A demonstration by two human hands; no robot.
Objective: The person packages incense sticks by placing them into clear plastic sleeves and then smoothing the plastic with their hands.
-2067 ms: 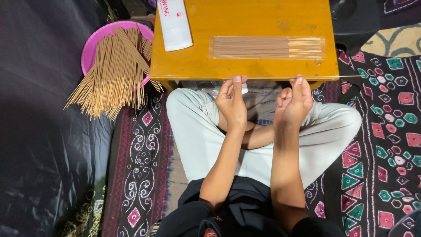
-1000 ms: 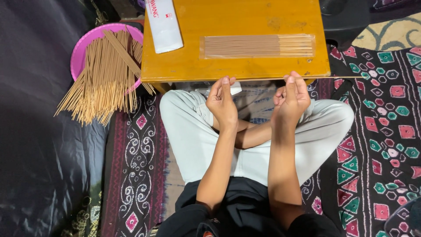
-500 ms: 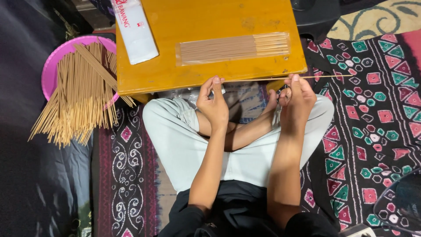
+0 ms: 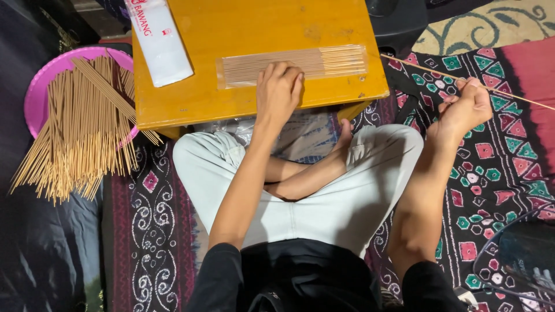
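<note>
The left hand (image 4: 280, 88) lies flat, fingers spread a little, on the packet of sticks (image 4: 324, 62). The right hand (image 4: 462, 110) pinches one thin stick (image 4: 520, 98).

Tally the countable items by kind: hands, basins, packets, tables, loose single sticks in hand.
Hands: 2, left hand, right hand
Pink basin: 1
Packets: 2, clear stick packet, white packet
Yellow table: 1
Single stick in right hand: 1
Total: 7
</note>
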